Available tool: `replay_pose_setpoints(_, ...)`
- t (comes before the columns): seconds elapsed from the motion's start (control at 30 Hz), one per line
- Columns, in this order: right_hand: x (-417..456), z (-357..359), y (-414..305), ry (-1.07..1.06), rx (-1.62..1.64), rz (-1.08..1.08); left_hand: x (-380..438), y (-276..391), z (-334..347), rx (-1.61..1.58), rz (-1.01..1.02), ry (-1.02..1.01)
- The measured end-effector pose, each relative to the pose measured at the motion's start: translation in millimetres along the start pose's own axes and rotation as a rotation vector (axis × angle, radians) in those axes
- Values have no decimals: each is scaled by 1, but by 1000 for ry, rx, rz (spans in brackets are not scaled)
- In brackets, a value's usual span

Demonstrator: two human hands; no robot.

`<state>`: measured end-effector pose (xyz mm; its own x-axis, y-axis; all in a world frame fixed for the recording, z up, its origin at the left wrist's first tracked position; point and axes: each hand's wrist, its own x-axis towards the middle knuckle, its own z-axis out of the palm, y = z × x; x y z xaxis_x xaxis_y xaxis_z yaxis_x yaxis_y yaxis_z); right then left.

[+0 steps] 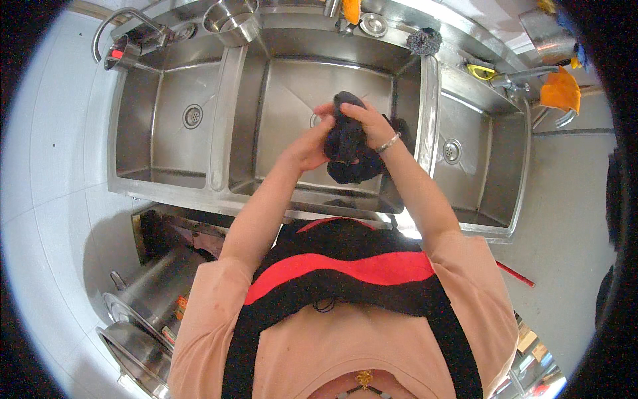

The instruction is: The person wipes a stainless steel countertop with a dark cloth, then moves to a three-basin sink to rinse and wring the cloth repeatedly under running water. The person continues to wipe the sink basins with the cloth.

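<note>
Over the middle basin (289, 85) of a stainless steel sink, a bunched black cloth (344, 139) is gripped between both hands. My left hand (315, 144) holds its left side, with the fingers partly hidden behind the cloth. My right hand (371, 122) clasps the upper right part, thumb laid across the top, a bracelet on the wrist. Loose dark folds hang below and to the right of the hands. The cloth partly covers the basin's drain.
Left basin (174, 134) and right basin (463, 179) flank the middle one. Along the back ledge are a steel pot (232, 22), a scouring pad (424, 41), a yellow-handled brush (481, 71) and a faucet (129, 20). An orange cloth (560, 90) hangs at right; steel pans (134, 339) stand lower left.
</note>
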<state>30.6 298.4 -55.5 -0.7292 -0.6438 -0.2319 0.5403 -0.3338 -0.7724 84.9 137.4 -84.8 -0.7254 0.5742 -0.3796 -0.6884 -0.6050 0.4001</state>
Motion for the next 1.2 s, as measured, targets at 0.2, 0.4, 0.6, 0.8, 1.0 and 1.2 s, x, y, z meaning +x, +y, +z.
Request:
replay_pose_setpoints(0.2, 7, 16, -49, -34, 28, -9, 20, 31, 41, 341, -142, -133)
replay_pose_setpoints(0.4, 12, 1, -66, -71, 189, -44, 37, 45, 68, 742, -78, 54)
replay_pose_setpoints(0.6, 7, -3, -76, -2, 227, 4, 52, 39, 73, 860, -95, 126)
replay_pose_setpoints(0.8, 11, 7, -81, 270, -66, -113, 60, 28, 81, 942, 152, 156)
replay_pose_setpoints(1.0, 24, 16, -96, 380, -256, -229, 76, 27, 85, 1036, 469, 275)
replay_pose_setpoints(1.2, 42, 7, -98, 472, -415, -313, 93, 41, 88, 1242, 404, 443)
